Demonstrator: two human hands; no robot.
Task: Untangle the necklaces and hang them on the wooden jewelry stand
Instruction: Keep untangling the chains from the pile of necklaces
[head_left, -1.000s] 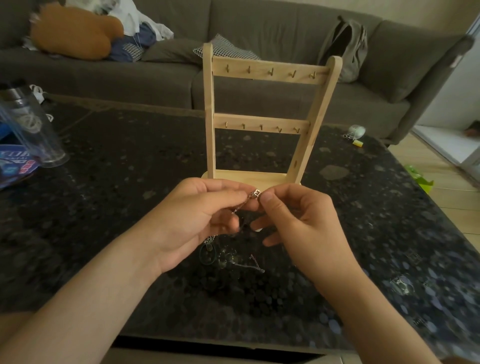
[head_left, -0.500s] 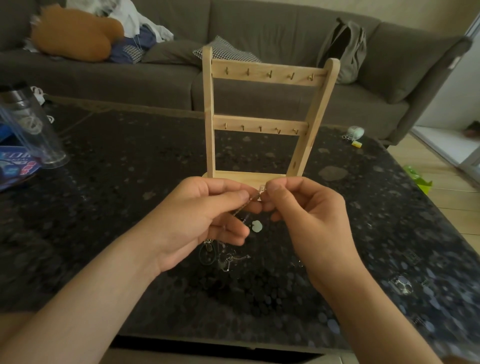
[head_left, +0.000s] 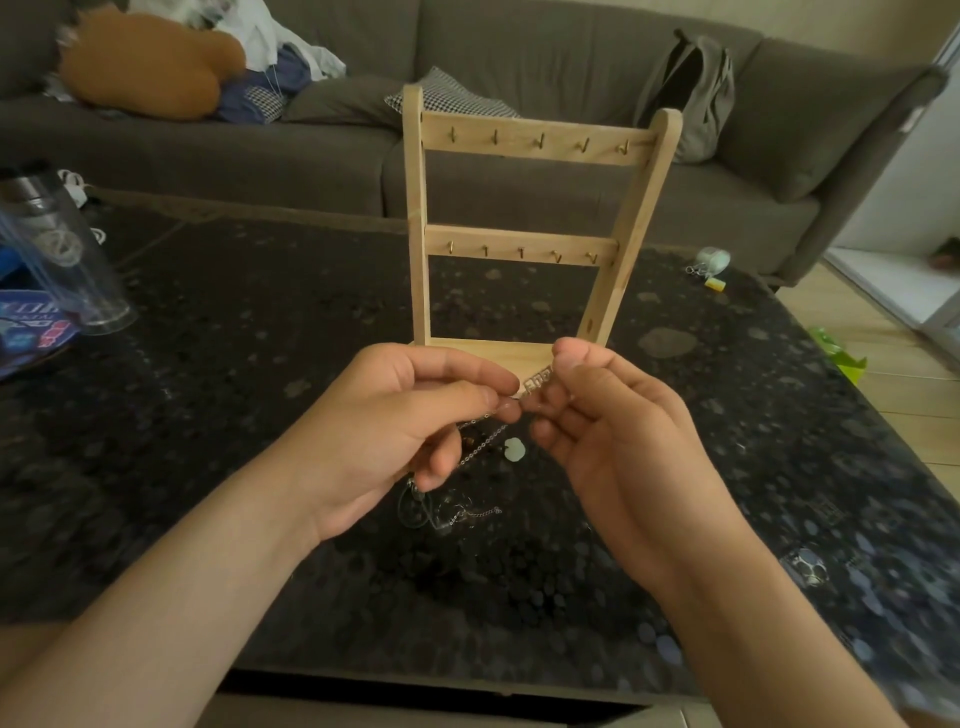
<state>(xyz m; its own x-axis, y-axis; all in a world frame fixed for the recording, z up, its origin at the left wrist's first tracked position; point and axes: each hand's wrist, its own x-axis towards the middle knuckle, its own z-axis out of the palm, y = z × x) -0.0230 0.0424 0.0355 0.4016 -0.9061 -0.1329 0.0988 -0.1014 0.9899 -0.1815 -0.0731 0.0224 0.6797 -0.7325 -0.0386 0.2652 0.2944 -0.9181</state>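
- The stand (head_left: 519, 130) is seen upright on the dark table (head_left: 260, 338).
- A necklace (head_left: 537, 383) is held just in front of the stand's base, with its square-link part stretched between both hands.
- Left hand (head_left: 395, 415): the chain is pinched between thumb and forefinger.
- Right hand (head_left: 613, 431): the square links are pinched by thumb and curled fingers.
- A pale pendant (head_left: 513, 449) is noted between the hands.
- A tangle (head_left: 452, 512) of chain lies on the table, nearer than the stand's base.
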